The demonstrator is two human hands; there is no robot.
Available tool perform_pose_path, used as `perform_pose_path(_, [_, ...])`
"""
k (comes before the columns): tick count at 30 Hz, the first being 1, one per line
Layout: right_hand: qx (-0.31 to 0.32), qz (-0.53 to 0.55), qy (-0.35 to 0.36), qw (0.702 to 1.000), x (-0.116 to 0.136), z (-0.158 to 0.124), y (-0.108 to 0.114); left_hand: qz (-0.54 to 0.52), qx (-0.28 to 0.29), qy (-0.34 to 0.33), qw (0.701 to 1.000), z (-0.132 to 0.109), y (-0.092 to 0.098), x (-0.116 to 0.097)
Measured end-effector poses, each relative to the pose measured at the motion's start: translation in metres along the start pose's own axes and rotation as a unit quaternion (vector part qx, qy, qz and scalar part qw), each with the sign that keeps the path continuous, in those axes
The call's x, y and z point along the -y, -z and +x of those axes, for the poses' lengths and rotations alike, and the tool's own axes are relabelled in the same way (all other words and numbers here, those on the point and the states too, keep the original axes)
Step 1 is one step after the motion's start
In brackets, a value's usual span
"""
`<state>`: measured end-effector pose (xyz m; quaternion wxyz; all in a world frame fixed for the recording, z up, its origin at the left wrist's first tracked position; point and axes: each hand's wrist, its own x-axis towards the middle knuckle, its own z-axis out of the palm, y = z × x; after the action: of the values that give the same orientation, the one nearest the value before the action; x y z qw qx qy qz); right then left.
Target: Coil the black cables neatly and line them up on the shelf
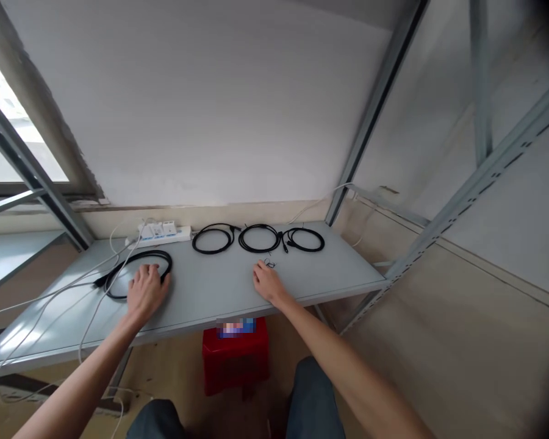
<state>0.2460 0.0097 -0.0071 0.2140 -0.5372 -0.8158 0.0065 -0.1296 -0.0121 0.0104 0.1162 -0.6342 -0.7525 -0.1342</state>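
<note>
My left hand (145, 290) lies with fingers spread on a coiled black cable (137, 259) at the left of the grey shelf (201, 305). My right hand (266, 281) rests on the shelf further right, fingers loosely curled. Its fingertips are beside a small black wire tie (269, 263), and whether they touch it is unclear. Three more coiled black cables sit in a row at the back: one (213, 238), one (258, 238) and one (304, 239).
A white power strip (161, 233) sits at the back left, with white cords (50, 299) trailing across the shelf's left end. Grey metal uprights (370, 116) frame the shelf. A red stool (236, 356) stands underneath, between my knees.
</note>
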Motion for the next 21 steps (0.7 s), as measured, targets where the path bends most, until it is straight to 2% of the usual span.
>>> perform_pose_path(2, [0.002, -0.002, 0.0, 1.0, 0.0, 0.0, 0.0, 0.03, 0.031, 0.004, 0.999, -0.004, -0.005, 0.004])
perform_pose_path(5, [0.006, -0.005, 0.0, 1.0, 0.0, -0.001, 0.001, 0.045, 0.062, -0.017, 0.997, -0.008, -0.006, -0.005])
perform_pose_path(8, [0.004, -0.006, -0.006, 1.0, -0.001, -0.001, 0.0, 0.036, 0.103, -0.059, 0.992, -0.012, 0.001, -0.024])
perform_pose_path(12, [-0.024, 0.006, -0.005, 1.0, -0.001, -0.002, -0.001, 0.018, 0.112, -0.09, 0.989, -0.027, 0.014, -0.057])
perform_pose_path(14, [-0.073, 0.018, -0.009, 0.997, -0.002, -0.002, -0.001, 0.015, 0.127, -0.102, 0.986, -0.035, 0.02, -0.073])
perform_pose_path(16, [-0.161, 0.049, -0.051, 0.984, -0.006, -0.002, -0.001, -0.004, 0.153, -0.136, 0.979, -0.041, 0.024, -0.088])
perform_pose_path(19, [-0.311, 0.129, -0.188, 0.923, -0.024, -0.001, -0.003, -0.04, 0.176, -0.198, 0.963, -0.047, 0.025, -0.107])
perform_pose_path(20, [-0.339, 0.156, -0.232, 0.898, -0.033, -0.001, -0.004, -0.046, 0.175, -0.21, 0.961, -0.049, 0.025, -0.113])
perform_pose_path(21, [-0.34, 0.182, -0.255, 0.887, -0.042, 0.0, -0.004, -0.051, 0.173, -0.218, 0.959, -0.05, 0.024, -0.118])
